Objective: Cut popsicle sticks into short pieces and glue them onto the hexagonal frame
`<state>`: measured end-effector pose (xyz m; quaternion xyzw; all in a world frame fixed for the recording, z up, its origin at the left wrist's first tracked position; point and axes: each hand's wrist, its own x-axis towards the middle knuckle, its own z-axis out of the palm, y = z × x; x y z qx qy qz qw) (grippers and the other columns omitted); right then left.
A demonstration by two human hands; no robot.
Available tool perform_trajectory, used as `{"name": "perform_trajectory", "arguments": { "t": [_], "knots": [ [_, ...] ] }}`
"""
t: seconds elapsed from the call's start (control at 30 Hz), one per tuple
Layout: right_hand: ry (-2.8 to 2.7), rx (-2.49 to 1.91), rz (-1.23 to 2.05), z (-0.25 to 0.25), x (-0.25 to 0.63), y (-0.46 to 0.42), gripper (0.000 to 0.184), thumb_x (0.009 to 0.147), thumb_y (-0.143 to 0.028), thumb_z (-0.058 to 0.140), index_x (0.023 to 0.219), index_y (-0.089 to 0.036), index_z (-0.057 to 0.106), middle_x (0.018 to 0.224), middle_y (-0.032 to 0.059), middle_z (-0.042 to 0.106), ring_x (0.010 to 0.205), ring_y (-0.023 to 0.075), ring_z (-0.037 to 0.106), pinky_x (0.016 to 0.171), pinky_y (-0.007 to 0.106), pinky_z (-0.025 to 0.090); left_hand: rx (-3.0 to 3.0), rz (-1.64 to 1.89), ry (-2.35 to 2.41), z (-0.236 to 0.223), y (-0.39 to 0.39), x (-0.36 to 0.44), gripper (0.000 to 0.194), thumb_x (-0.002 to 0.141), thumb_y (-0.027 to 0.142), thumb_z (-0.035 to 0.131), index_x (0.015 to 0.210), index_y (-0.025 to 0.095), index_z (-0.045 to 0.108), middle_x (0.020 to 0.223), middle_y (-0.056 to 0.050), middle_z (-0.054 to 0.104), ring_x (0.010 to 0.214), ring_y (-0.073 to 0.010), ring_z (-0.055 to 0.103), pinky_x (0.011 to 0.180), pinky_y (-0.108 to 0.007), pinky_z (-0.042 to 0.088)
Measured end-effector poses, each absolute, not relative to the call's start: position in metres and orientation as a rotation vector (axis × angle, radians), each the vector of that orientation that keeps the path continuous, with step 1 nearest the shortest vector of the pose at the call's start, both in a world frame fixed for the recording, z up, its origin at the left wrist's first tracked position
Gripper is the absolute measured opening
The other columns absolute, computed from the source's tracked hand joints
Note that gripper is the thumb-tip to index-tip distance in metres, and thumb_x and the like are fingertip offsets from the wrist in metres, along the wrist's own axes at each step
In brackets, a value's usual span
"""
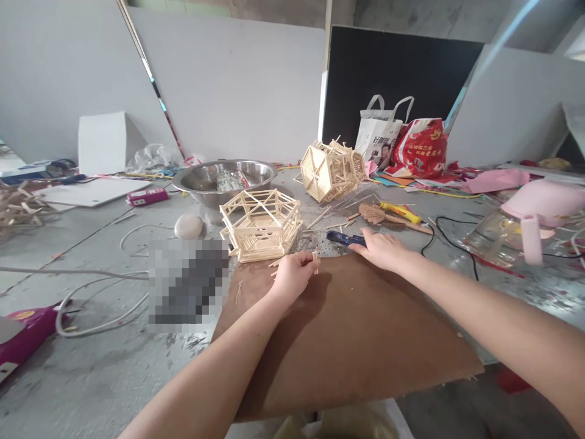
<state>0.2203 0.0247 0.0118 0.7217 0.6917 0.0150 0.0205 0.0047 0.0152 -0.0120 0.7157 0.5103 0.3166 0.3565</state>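
My left hand [292, 279] is closed in a pinch over the brown board, with short pieces of wooden stick [315, 257] at its fingertips. To the right, my right hand [382, 249] has its fingers on a dark blue hand tool [342, 238], which lies low beyond the board's far edge; its exact kind is unclear. Just past my left hand stands an open hexagonal frame of thin wooden sticks [261, 231]. A few loose sticks [275, 263] lie beside that hand, partly hidden by it.
The brown board [361, 341] covers the table's near edge. Behind are a steel basin [196, 178] and a larger stick model [331, 171]. A yellow-handled cutter [401, 212], a pink-lidded jug [512, 235], cables and a purple tool [31, 335] lie around.
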Motion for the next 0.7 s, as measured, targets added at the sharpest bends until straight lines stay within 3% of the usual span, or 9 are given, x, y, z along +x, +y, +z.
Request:
{"name": "perform_trajectory", "arguments": {
  "t": [0.13, 0.3, 0.4, 0.57, 0.7],
  "knots": [
    [2.039, 2.297, 0.294, -0.008, 0.235, 0.046, 0.057, 0.076, -0.055, 0.026, 0.110, -0.011, 0.040, 0.093, 0.0177, 0.057, 0.088, 0.0297, 0.052, 0.068, 0.037, 0.036, 1.807, 0.805, 1.265, -0.016, 0.016, 0.006, 0.026, 0.068, 0.037, 0.043, 0.057, 0.015, 0.052, 0.049, 0.004, 0.048, 0.044, -0.0060, 0.039, 0.046, -0.018, 0.029],
    [2.175, 2.255, 0.519, -0.021, 0.245, 0.065, 0.047, 0.079, -0.046, 0.032, 0.106, -0.010, 0.047, 0.117, 0.0183, 0.043, 0.104, 0.0301, 0.040, 0.080, 0.043, 0.029, 1.906, 0.805, 1.324, -0.011, 0.013, 0.006, 0.022, 0.069, 0.033, 0.043, 0.060, 0.017, 0.054, 0.052, 0.004, 0.052, 0.048, -0.0072, 0.043, 0.048, -0.018, 0.030],
    [2.402, 2.115, 0.606, -0.011, 0.228, 0.070, 0.039, 0.081, -0.037, 0.031, 0.105, -0.013, 0.050, 0.123, 0.0147, 0.038, 0.104, 0.0259, 0.040, 0.083, 0.038, 0.029, 2.033, 0.776, 1.479, -0.006, 0.010, 0.006, 0.020, 0.069, 0.031, 0.044, 0.059, 0.017, 0.054, 0.052, 0.004, 0.053, 0.051, -0.0086, 0.045, 0.050, -0.019, 0.028],
    [2.635, 1.812, 0.342, 0.012, 0.175, 0.083, 0.032, 0.079, -0.011, 0.029, 0.097, -0.015, 0.056, 0.108, 0.0126, 0.051, 0.102, 0.0227, 0.042, 0.080, 0.033, 0.032, 2.093, 0.679, 1.558, -0.006, 0.010, 0.005, 0.017, 0.068, 0.028, 0.045, 0.062, 0.018, 0.057, 0.057, 0.003, 0.057, 0.057, -0.0106, 0.049, 0.052, -0.019, 0.030],
    [2.597, 1.838, 0.145, 0.015, 0.147, 0.101, 0.031, 0.078, -0.008, 0.031, 0.091, -0.011, 0.058, 0.098, 0.0178, 0.056, 0.096, 0.0257, 0.048, 0.077, 0.038, 0.034, 2.125, 0.655, 1.459, -0.011, 0.012, 0.004, 0.017, 0.069, 0.026, 0.043, 0.066, 0.019, 0.058, 0.059, 0.002, 0.058, 0.059, -0.0113, 0.051, 0.054, -0.019, 0.033]
  ]
}}
